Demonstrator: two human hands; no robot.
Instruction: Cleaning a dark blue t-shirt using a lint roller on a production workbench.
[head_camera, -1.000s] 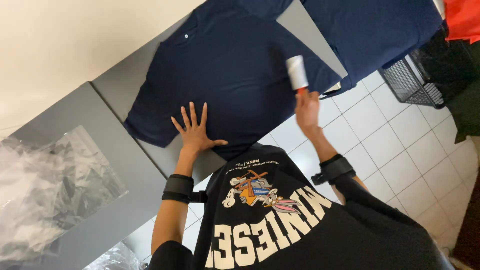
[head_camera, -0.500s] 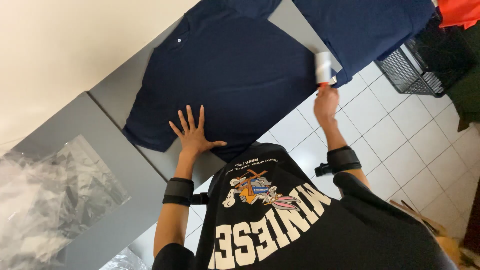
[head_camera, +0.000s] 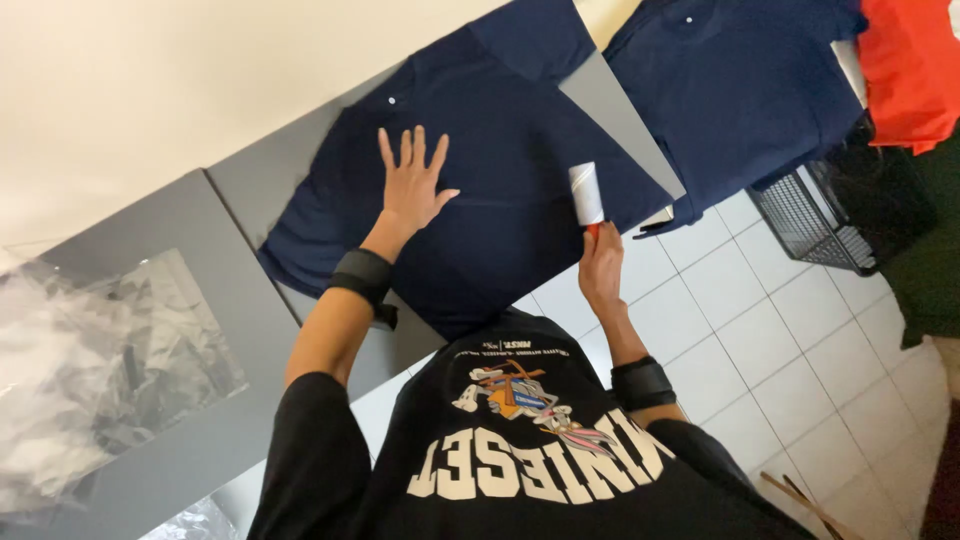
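Observation:
A navy blue shirt (head_camera: 500, 180) lies spread flat on a grey table (head_camera: 250, 210). My left hand (head_camera: 412, 182) rests palm down on the shirt's middle with the fingers spread. My right hand (head_camera: 600, 268) grips the red handle of a white lint roller (head_camera: 586, 193), whose roll lies on the shirt's right side near the table edge. Both wrists carry black bands.
A second navy shirt (head_camera: 745, 90) lies on the neighbouring table at the upper right, with an orange garment (head_camera: 910, 65) beside it. A black wire basket (head_camera: 830, 220) stands on the white tiled floor. Clear plastic bags (head_camera: 100, 360) are piled at the left.
My left hand has slid up from the shirt's hem to its middle. The right hand with the lint roller has shifted back over the shirt's right side.

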